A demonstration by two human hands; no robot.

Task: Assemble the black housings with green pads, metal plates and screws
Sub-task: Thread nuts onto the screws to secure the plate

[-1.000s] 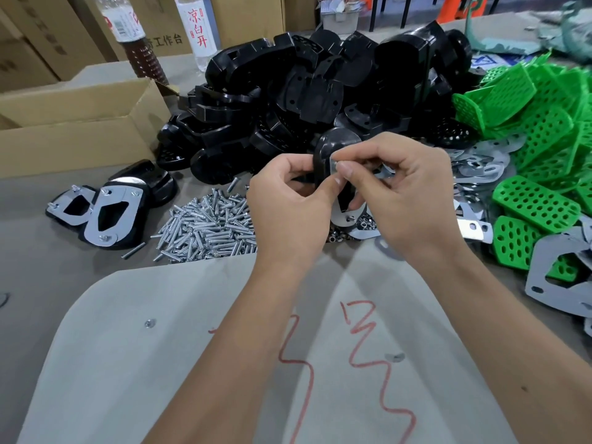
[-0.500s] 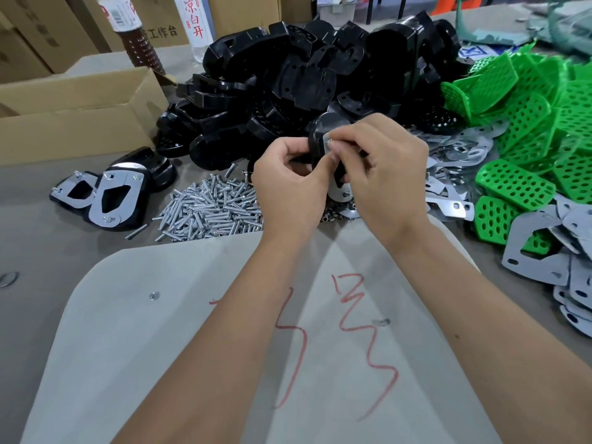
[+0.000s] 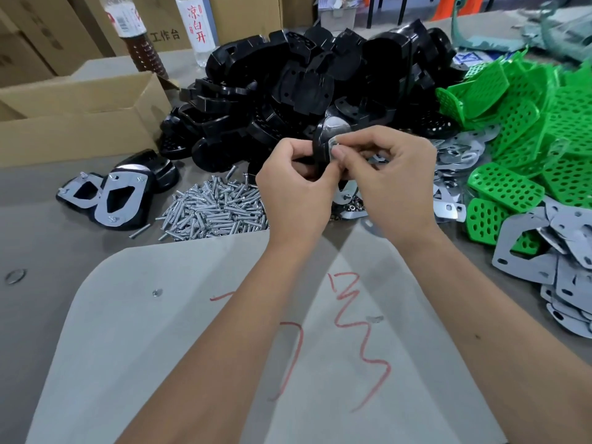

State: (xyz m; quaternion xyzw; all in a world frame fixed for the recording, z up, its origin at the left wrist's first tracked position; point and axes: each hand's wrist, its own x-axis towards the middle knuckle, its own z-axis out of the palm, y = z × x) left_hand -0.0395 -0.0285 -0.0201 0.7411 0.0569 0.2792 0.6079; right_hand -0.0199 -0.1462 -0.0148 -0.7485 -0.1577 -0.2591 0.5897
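Housing held in mid-air, small metal part being fitted.
Left hand (image 3: 296,184) grips the black housing (image 3: 323,139) above the counter (image 3: 38,238); right hand (image 3: 394,177) pinches a small metal piece (image 3: 332,145) against its edge — exactly what it is, too small to tell. A slip of that narrow fingertip grip could drop the piece into the screws (image 3: 214,209) just below, or seat it crooked — beyond, the housing pile (image 3: 304,84) and green pads (image 3: 525,123) crowd close, so a lost part would likely hide fast.
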